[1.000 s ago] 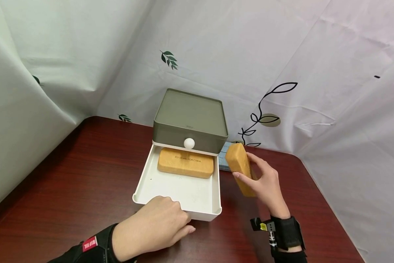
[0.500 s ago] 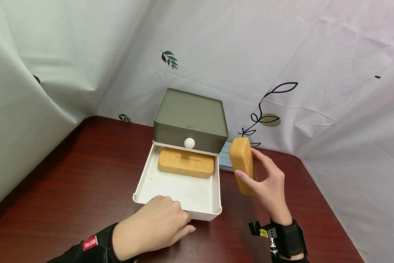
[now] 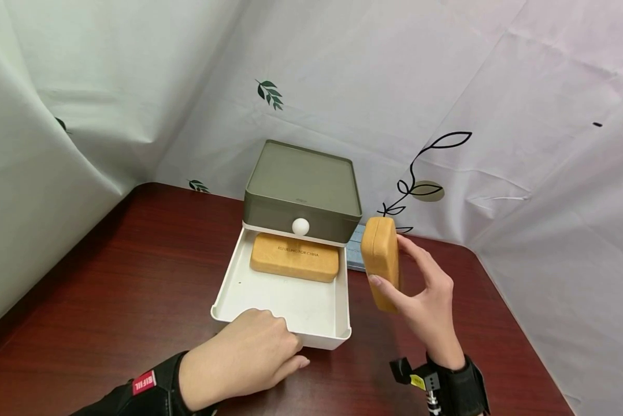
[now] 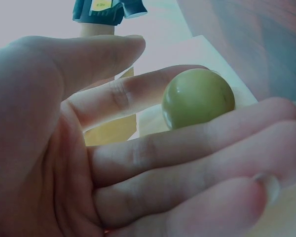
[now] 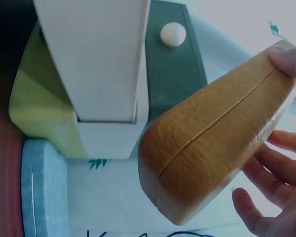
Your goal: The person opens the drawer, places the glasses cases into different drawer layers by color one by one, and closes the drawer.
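A tan glasses case point(image 3: 380, 260) stands nearly upright in the grip of my right hand point(image 3: 427, 309), right of the pulled-out white drawer point(image 3: 290, 303). The right wrist view shows its seam, with the thumb at one end and fingers along the far side. My left hand point(image 3: 244, 358) is at the drawer's front. In the left wrist view the round drawer knob point(image 4: 200, 98) sits between its index and middle fingers, which bend around it. Inside the drawer, at the back, lies another tan glasses case point(image 3: 293, 263) with printed lettering on top.
An olive-green drawer box point(image 3: 303, 179) stands near the back curtain, its upper drawer closed with a white knob point(image 3: 300, 226). Blue cases point(image 3: 355, 257) lie just right of the box, partly hidden by the held case. White curtain point(image 3: 499, 86) surrounds the dark red table point(image 3: 150, 277).
The tan case in my right hand has turned from a slant to nearly upright. That hand has shifted slightly to the right. My left hand and the drawer stay put.
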The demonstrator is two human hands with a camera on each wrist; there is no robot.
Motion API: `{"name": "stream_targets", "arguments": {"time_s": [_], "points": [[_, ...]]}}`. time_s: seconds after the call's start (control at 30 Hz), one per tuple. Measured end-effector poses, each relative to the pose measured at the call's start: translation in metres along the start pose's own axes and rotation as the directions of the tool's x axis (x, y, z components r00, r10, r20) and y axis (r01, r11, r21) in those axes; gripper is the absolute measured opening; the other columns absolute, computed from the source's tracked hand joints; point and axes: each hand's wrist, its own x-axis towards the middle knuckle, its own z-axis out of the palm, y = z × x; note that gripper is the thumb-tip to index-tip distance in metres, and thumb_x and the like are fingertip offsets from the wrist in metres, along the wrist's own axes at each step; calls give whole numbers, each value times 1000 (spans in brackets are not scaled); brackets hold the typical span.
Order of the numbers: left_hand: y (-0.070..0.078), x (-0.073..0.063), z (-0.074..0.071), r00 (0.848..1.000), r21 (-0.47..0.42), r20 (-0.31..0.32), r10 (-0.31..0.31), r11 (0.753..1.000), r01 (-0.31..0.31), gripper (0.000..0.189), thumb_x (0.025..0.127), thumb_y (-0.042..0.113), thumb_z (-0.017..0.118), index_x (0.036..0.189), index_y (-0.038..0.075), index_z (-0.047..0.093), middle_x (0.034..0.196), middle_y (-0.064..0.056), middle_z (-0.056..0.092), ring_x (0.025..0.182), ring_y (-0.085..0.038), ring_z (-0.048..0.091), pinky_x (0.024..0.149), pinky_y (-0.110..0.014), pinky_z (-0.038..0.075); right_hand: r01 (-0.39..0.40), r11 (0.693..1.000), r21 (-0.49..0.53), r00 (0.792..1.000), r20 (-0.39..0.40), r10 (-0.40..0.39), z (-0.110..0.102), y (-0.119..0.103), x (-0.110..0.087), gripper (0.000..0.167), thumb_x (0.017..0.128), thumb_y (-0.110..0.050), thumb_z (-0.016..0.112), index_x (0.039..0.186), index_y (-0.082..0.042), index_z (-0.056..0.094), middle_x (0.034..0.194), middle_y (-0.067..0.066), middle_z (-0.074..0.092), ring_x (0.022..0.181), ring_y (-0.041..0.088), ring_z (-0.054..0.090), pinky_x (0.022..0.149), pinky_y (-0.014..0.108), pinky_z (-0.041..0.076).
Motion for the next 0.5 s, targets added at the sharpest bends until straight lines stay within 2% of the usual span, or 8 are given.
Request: {"name": "stream_targets", "arguments": {"time_s": [0.13, 0.37, 0.5], "points": [[0, 0, -1, 1000, 9, -3, 1, 1000, -1, 40, 89, 44, 62, 56, 22, 55, 48, 7, 46, 42, -12, 41, 42, -29, 31, 38, 999, 37, 999, 8, -38, 1, -6, 1, 76, 62, 0, 86, 132, -17, 59, 121, 5, 65, 106, 8, 59, 92, 18, 43], [1, 0, -2, 1000, -4, 16, -10, 1000, 10, 39, 91, 46, 60, 59, 23, 58, 50, 6, 48, 44, -13, 44, 42, -29, 32, -6, 999, 49, 998, 70, 3, 3, -16, -1, 78, 61, -3, 89, 132, -20, 59, 121, 2, 66, 104, 7, 60, 94, 19, 42], [1, 0, -2, 1000, 6, 15, -9, 1000, 9, 39, 91, 46, 60, 60, 23, 59, 51, 6, 49, 45, -13, 45, 42, -30, 33, 41, 997, 63, 995, 86, -47, 6, -22, 1, 79, 61, -3, 89, 132, -17, 58, 122, 3, 65, 106, 8, 59, 93, 20, 43]]}}
